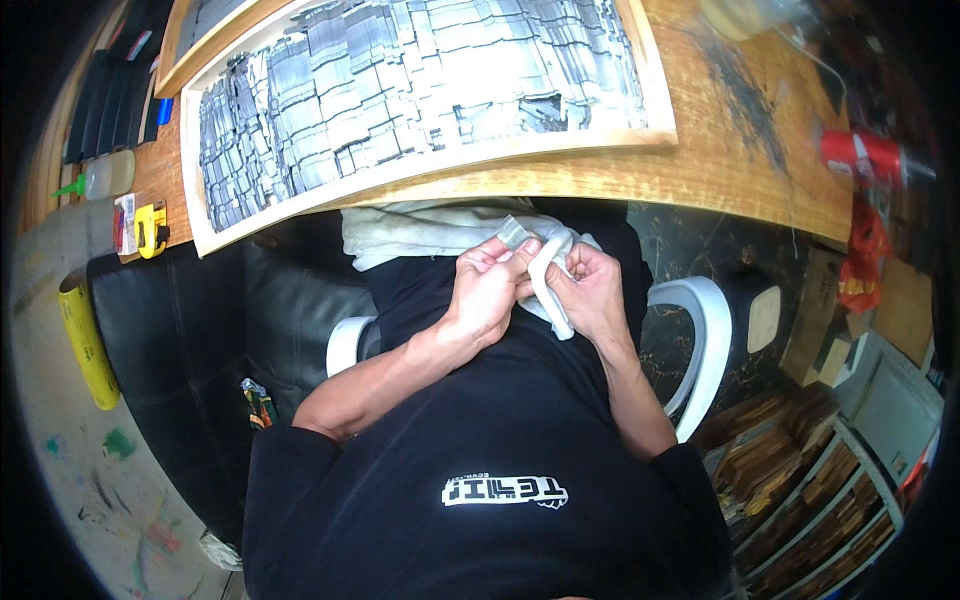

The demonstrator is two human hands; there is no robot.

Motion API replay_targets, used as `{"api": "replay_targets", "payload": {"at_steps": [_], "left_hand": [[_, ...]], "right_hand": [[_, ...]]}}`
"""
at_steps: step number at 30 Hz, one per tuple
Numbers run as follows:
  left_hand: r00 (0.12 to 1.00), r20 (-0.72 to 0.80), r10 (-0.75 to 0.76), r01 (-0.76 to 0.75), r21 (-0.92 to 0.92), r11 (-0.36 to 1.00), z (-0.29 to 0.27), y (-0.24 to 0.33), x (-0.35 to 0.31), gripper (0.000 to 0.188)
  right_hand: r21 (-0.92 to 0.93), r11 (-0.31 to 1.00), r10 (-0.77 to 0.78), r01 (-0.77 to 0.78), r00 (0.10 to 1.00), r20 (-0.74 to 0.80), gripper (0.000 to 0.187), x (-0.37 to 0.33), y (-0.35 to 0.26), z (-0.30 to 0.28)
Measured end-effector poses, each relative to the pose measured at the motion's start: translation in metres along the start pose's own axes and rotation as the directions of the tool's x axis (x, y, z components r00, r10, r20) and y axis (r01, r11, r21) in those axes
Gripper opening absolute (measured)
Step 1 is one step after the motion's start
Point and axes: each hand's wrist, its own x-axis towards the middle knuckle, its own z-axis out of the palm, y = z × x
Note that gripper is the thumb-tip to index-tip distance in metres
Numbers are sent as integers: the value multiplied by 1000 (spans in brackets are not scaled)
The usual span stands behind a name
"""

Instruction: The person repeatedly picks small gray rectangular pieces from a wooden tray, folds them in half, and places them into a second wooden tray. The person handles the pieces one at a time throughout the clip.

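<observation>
Both my hands are together over my lap, just below the table's front edge. My left hand (484, 292) is closed, pinching a small flat grey piece (513, 232) that sticks up past the fingertips. Close beside it, my right hand (592, 290) grips a bunched fold of whitish cloth (400, 232). The cloth lies across my thighs and a strip of it hangs between the two hands. On the table (730, 195) in front is a wood-framed panel (400, 100), covered with rows of grey, black and white flat pieces.
A yellow tape measure (151, 230) and a green-tipped bottle (108, 175) are at the table's left. A red can (862, 156) stands at its right edge. White chair arms (700, 340) flank me, with a black sofa (170, 330) left and a wood-filled rack (820, 500) right.
</observation>
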Motion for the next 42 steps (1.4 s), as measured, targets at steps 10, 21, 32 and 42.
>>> {"api": "replay_targets", "payload": {"at_steps": [10, 21, 32, 42], "left_hand": [[999, -22, -46, 45, -37, 998, 2, 5, -1, 14], [1000, 6, -12, 12, 35, 999, -13, 37, 7, 15], [939, 244, -244, 191, 221, 956, 19, 83, -32, 20], [932, 220, -287, 162, 454, 876, 25, 111, -15, 22]], "right_hand": [[39, 998, 52, -53, 999, 12, 25, -1, -3, -6], [30, 999, 30, -37, 979, 202, 18, -20, -35, -31], [-32, 944, -282, 327, 857, 432, 29, -70, -81, -27], [19, 928, -364, 373, 892, 266, 22, -64, -69, 8]]}}
